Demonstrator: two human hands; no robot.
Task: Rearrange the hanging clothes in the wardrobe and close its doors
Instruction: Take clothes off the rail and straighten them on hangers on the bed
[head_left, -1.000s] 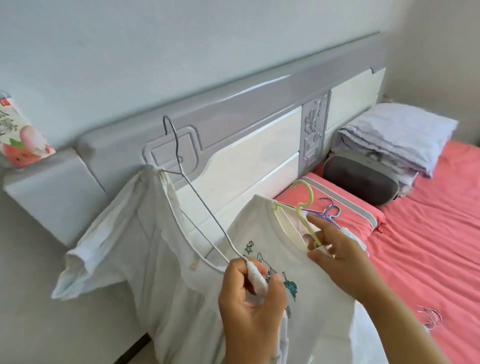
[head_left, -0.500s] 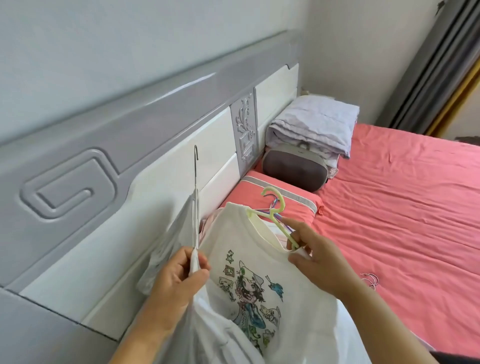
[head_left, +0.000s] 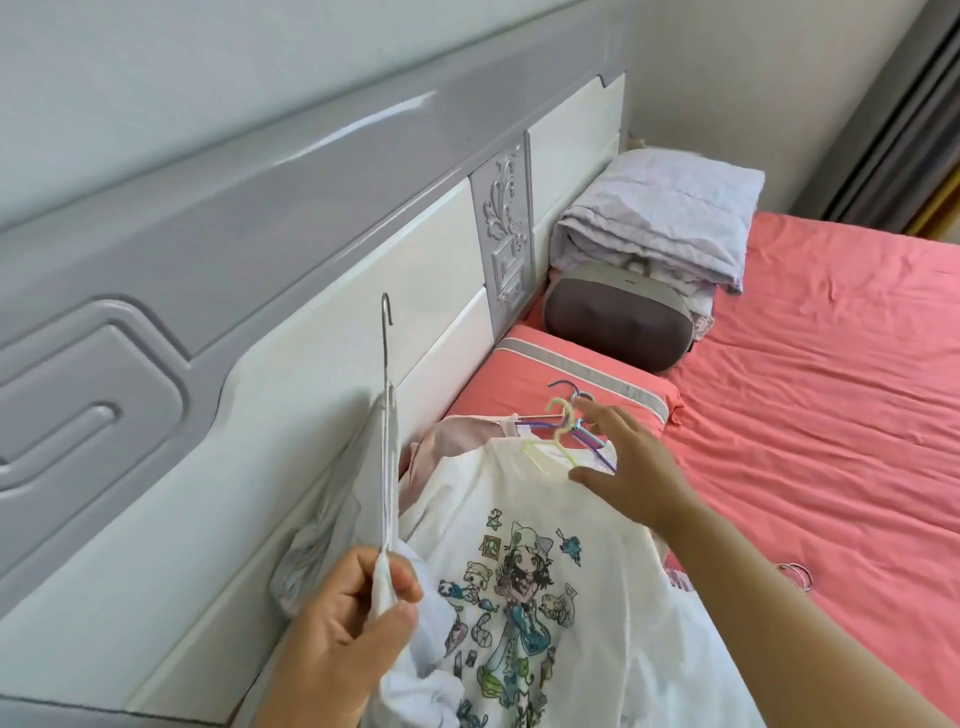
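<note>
My left hand (head_left: 343, 623) pinches the lower end of a metal wire hanger (head_left: 385, 364) held edge-on and upright, with a plain white garment (head_left: 358, 499) draped on it beside the headboard. A white T-shirt with a cartoon print (head_left: 519, 571) lies on the bed on a yellow-green plastic hanger (head_left: 550, 441). Behind it, a purple hanger (head_left: 597, 448) carries a pale pink garment (head_left: 457, 431). My right hand (head_left: 631, 467) hovers over those two hangers with fingers spread, gripping nothing. No wardrobe is in view.
The grey and white headboard (head_left: 260, 260) runs along the left. On the pink bed sheet (head_left: 831, 389) are a pink pillow (head_left: 571, 364), a brown-grey cushion (head_left: 618, 322) and a folded lilac quilt (head_left: 665, 208). A small wire item (head_left: 797, 574) lies at right. Grey curtains (head_left: 904, 130) hang far right.
My right hand has let go of the yellow-green hanger and opened; the printed T-shirt now lies on the bed. My left hand keeps the wire hanger.
</note>
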